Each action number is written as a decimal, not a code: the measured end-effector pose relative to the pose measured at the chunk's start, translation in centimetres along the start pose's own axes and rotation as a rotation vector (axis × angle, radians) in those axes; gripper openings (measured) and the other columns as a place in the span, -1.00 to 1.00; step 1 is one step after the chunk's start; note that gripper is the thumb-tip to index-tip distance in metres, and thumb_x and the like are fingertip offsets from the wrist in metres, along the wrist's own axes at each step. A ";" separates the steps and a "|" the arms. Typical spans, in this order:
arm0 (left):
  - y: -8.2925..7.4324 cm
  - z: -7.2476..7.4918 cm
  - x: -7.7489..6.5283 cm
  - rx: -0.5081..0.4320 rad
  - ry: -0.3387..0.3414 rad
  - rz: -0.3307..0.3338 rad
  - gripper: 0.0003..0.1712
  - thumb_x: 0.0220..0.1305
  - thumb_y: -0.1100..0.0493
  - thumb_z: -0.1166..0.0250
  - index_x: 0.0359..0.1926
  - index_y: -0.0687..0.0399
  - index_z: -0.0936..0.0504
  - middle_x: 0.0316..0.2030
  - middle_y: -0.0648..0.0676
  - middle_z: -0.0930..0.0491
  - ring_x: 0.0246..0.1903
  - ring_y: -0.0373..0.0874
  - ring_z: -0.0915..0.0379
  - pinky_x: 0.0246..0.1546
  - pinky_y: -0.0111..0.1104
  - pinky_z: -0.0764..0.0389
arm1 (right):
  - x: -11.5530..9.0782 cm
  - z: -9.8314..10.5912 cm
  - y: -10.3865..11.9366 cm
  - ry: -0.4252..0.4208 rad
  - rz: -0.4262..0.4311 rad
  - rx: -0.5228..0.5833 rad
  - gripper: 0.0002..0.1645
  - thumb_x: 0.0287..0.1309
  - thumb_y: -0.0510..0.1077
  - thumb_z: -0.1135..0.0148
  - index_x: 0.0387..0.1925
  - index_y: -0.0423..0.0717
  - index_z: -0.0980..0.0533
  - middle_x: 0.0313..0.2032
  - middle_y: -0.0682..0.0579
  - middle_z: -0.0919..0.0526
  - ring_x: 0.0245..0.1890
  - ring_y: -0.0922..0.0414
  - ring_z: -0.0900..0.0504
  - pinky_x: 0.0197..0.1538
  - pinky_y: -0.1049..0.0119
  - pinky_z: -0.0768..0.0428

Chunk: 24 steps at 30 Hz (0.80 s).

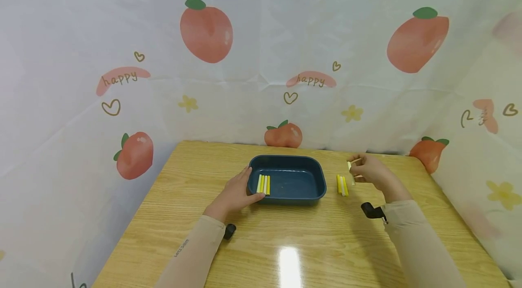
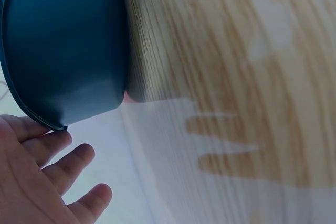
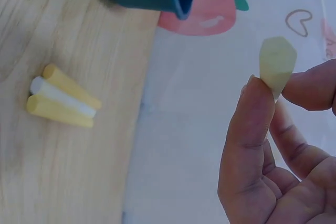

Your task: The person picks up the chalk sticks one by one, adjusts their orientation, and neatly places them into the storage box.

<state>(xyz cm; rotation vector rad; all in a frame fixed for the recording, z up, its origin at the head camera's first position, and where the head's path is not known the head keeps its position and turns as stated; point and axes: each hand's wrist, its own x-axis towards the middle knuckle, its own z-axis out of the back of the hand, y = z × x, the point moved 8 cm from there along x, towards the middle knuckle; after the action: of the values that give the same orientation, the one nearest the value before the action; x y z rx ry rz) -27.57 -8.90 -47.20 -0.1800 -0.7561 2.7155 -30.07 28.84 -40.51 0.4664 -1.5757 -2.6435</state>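
A dark blue rectangular basin [image 1: 293, 201] sits on the table with several yellow and white chalk sticks [image 1: 268, 184] lined up side by side at its left end. At that end my left hand [image 1: 233, 195] rests against the rim, thumb along the front, the other fingers fairly straight; in the left wrist view the fingers [image 2: 71, 169] spread by the basin's edge. To the right of the basin, my right hand [image 1: 370, 172] pinches a pale chalk stick [image 3: 277, 61] between thumb and fingertips, raised above the table. Close beside it, two yellow chalk sticks and one white [image 3: 65, 98] lie together.
The wooden table [image 1: 261, 242] reaches back to a white cloth [image 1: 244, 111] printed with peaches, hearts and words, which also hangs along both sides. Black wrist devices [image 1: 372, 210] are worn below both hands.
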 end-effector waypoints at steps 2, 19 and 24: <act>0.0 0.0 0.0 0.002 -0.002 0.001 0.23 0.21 -0.47 -0.23 0.60 0.12 0.08 0.58 0.12 0.09 0.53 0.12 0.11 0.45 0.10 -0.04 | 0.0 -0.1 0.4 0.004 0.003 0.005 -0.41 0.37 -0.31 -0.09 0.33 -0.44 -0.17 -0.06 -0.21 -0.44 -0.26 0.06 -0.52 -0.11 0.14 -0.65; 0.0 0.0 0.0 -0.003 0.007 -0.005 0.23 0.23 -0.46 -0.23 0.60 0.13 0.09 0.58 0.13 0.11 0.53 0.11 0.13 0.45 0.12 -0.02 | 0.5 -1.8 4.7 0.034 0.071 0.091 -0.45 0.38 -0.34 -0.11 0.31 -0.41 -0.21 -0.12 -0.11 -0.42 -0.24 0.07 -0.51 -0.07 0.16 -0.66; -0.1 0.1 -0.1 -0.011 0.019 0.001 0.23 0.23 -0.46 -0.23 0.60 0.12 0.11 0.58 0.13 0.11 0.53 0.12 0.13 0.45 0.13 -0.03 | 0.9 -2.3 5.5 0.030 0.084 0.083 -0.46 0.38 -0.32 -0.13 0.30 -0.37 -0.23 -0.10 -0.13 -0.42 -0.24 0.09 -0.51 -0.04 0.13 -0.65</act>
<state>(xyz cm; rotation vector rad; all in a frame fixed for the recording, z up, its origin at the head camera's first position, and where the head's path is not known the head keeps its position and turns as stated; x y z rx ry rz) -27.48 -8.91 -47.05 -0.2080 -0.7667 2.7070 -31.01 23.98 -36.97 0.4305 -1.6628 -2.5070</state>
